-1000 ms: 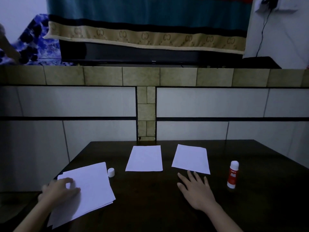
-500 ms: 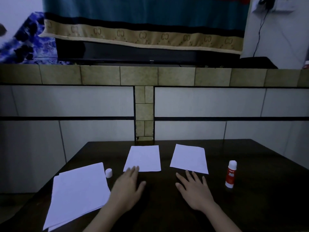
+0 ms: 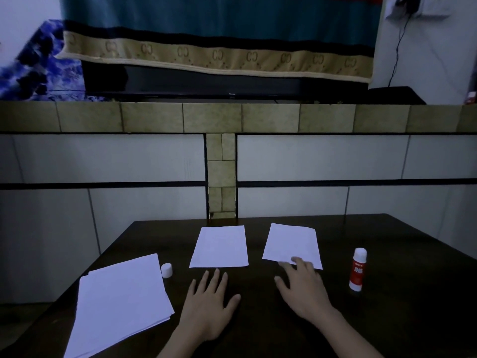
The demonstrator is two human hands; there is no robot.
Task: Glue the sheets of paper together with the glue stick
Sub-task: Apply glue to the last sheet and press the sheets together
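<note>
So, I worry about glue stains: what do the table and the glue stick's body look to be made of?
Table: dark, seemingly wooden top with a slight sheen, though the dim light leaves it open. Glue stick: smooth, probably plastic tube, white top, red label.

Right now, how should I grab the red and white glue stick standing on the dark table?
Probably best round the red middle of the red and white glue stick, coming from its left with the right hand, thumb and fingers on opposite sides. It stands upright, round and narrow, so a push near its white top might tip it.
</note>
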